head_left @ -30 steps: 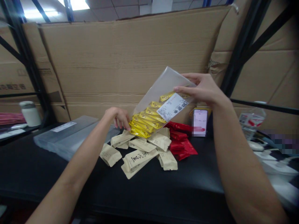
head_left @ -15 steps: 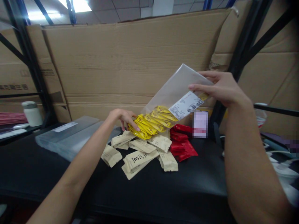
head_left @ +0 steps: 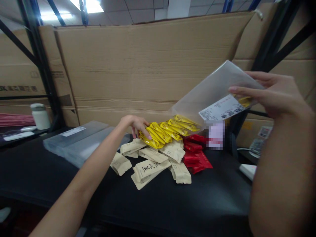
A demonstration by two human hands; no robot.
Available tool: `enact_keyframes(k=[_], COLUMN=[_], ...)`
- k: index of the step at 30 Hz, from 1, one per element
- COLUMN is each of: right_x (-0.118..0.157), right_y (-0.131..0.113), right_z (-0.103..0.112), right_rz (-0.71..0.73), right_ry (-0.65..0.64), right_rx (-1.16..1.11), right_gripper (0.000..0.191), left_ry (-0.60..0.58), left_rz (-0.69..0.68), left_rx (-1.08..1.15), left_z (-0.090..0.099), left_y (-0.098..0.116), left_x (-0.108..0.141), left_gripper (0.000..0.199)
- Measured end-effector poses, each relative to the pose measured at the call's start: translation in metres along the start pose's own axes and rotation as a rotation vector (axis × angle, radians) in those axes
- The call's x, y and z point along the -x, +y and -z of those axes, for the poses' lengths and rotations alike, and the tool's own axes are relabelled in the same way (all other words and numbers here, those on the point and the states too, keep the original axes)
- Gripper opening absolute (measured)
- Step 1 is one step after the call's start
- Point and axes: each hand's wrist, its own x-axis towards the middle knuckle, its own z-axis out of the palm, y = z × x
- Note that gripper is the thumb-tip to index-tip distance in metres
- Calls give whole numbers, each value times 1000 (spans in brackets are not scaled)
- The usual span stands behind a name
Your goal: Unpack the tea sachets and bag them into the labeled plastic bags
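Note:
My right hand (head_left: 269,89) grips the upper end of a clear plastic bag (head_left: 209,85) with a white printed label (head_left: 221,108). The bag slants down to the left, its lower end over a row of yellow packets (head_left: 168,131); a bit of yellow shows near my right fingers. With its fingers closed on the leftmost yellow packets, my left hand (head_left: 139,126) is at the row's left end. Several cream packets (head_left: 149,169) lie below the yellow ones on the black table (head_left: 197,204). Red packets (head_left: 196,156) lie beside them to the right.
Flat clear plastic bags (head_left: 79,140) lie at the left. Behind stands a cardboard wall (head_left: 148,65) between dark metal posts. A white-green bottle (head_left: 40,117) is at the far left; a white box (head_left: 247,171) sits by my right forearm.
My right hand has drawn the clear bag to the right, and more of the yellow row shows outside it. My left hand stays on the row's left end. The view has shifted slightly.

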Motion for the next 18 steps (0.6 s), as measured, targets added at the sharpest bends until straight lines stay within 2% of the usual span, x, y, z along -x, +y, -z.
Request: enact_keyframes(k=[4, 8, 11, 14, 18], right_x=[2, 5, 4, 4, 1], right_y=[-3, -7, -6, -4, -2], right_z=[4, 4, 5, 6, 7], right_rz=[8, 17, 12, 13, 39], right_ry=[77, 115, 89, 57, 100], right_rx=[12, 0, 0, 10, -32], right_gripper=[62, 64, 61, 56, 59], left_ry=[1, -29, -40, -42, -31], left_rz=[-6, -21, -26, -33, -46], left_rx=[-1, -15, -22, -29, -34], left_z=[0, 0, 1, 1, 1], left_y=[-1, -2, -2, -1, 0], left_x=[0, 0, 0, 0, 0], left_gripper=[137, 119, 111, 111, 116])
